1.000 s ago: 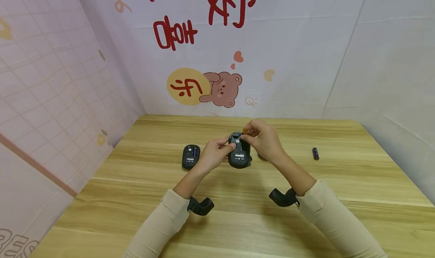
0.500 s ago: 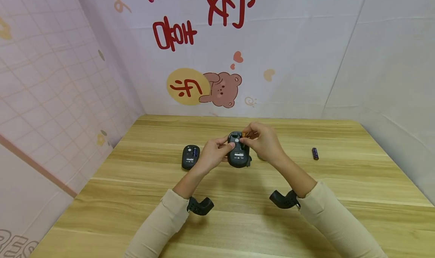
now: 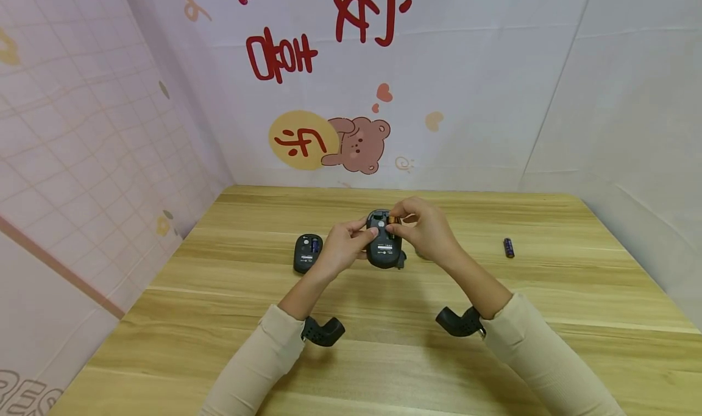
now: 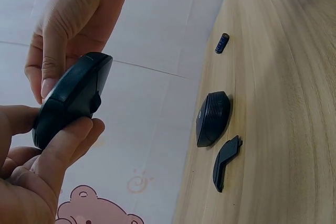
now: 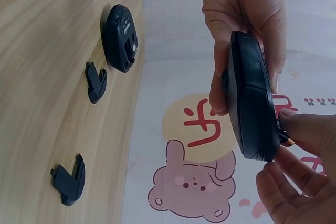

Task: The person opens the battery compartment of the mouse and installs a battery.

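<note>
My left hand (image 3: 344,249) grips a black computer mouse (image 3: 385,256) above the table, its underside with the uncovered battery compartment facing me. Thumb and fingers of my right hand (image 3: 430,228) pinch a battery (image 3: 393,220) with an orange end, at the right-hand slot of that compartment. In the right wrist view the battery's orange end (image 5: 287,141) shows between fingertips and mouse. From the left wrist view, the held mouse (image 4: 73,98) is seen edge-on, hiding the battery.
A second mouse (image 3: 308,253) lies underside up at left, a battery in it. Another mouse (image 4: 212,119) rests on the table beyond my hands. Two loose battery covers (image 5: 96,82) lie on the wood. At right is a dark blue battery (image 3: 509,248).
The pinched battery has come down from standing at the mouse's top edge to lying along the slot. The held mouse has risen slightly; the mouse and loose battery on the table have stayed put.
</note>
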`<state>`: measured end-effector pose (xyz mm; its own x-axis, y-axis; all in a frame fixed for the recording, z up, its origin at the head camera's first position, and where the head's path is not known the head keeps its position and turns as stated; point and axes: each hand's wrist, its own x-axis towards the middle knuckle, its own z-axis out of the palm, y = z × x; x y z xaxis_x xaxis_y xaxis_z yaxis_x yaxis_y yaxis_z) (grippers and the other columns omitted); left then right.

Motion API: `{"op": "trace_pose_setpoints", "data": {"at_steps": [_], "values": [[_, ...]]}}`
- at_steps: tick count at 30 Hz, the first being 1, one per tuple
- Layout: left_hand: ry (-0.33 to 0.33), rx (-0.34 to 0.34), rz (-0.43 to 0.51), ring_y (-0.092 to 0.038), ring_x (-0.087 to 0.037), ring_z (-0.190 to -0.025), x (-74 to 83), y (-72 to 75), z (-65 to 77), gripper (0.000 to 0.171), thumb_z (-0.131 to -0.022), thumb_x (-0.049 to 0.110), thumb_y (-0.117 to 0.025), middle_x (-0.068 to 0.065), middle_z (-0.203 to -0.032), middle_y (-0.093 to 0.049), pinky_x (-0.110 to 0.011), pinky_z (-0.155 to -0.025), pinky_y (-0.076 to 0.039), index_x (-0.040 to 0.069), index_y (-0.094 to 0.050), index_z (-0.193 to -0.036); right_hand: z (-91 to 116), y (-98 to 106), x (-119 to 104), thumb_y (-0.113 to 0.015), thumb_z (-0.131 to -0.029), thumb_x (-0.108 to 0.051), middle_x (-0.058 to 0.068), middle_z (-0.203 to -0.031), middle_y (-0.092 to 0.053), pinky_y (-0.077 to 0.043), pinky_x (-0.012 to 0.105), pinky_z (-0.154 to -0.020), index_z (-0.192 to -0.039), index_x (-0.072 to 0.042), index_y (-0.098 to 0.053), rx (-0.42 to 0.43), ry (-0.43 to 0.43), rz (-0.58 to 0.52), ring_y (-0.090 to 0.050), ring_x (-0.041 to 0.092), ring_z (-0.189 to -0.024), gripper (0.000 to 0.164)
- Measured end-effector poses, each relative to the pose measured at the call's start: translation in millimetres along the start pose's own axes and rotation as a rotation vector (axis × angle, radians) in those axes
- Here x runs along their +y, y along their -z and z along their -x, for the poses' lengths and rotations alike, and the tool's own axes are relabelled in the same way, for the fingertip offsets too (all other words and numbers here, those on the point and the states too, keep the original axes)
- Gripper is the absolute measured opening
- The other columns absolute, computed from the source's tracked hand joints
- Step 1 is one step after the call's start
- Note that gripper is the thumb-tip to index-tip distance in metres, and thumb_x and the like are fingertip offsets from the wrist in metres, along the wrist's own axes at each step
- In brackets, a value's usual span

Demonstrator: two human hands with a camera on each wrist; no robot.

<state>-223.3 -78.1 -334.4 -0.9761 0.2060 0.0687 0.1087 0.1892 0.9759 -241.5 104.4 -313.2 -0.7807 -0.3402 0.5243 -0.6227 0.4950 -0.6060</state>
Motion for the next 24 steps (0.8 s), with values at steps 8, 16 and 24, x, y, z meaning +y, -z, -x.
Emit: {"op": "trace_pose_setpoints", "data": {"at_steps": [8, 16, 24], "values": [[-0.014, 0.006, 0.007, -0.067, -0.022, -0.082, -0.6, -1.5, 0.8, 0.046, -0.093, 0.017, -0.057, -0.017, -0.097, -0.066, -0.03, -0.066, -0.056, 0.005, -0.045, -0.136, 0.5, 1.9, 2.5, -0.068, -0.082, -0.001, 0.014, -0.112, -0.062, -0.055, 0.032, -0.072, -0.093, -0.002, -0.066, -0.062, -0.084, -0.105, -0.064, 0.032, -0.093, 0.011], [-0.029, 0.015, 0.016, -0.067, -0.024, -0.082, -1.5, -2.5, 1.6, 0.044, -0.093, 0.016, -0.057, -0.018, -0.097, -0.067, -0.033, -0.066, -0.056, 0.005, -0.047, -0.135, 0.5, 4.3, 6.4, -0.063, -0.086, 0.0, 0.015, -0.112, -0.063, -0.054, 0.032, -0.077, -0.094, -0.001, -0.068, -0.075, -0.087, -0.112, -0.063, 0.028, -0.097, 0.009], [-0.019, 0.035, 0.006, -0.067, -0.023, -0.08, -2.0, -4.5, 1.8, 0.044, -0.093, 0.016, -0.057, -0.017, -0.095, -0.067, -0.032, -0.064, -0.056, 0.004, -0.047, -0.135, 0.1, 6.5, 5.9, -0.063, -0.087, -0.003, 0.015, -0.112, -0.063, -0.055, 0.032, -0.075, -0.095, -0.001, -0.07, -0.102, -0.131, -0.12, -0.063, 0.029, -0.095, 0.01]]}}
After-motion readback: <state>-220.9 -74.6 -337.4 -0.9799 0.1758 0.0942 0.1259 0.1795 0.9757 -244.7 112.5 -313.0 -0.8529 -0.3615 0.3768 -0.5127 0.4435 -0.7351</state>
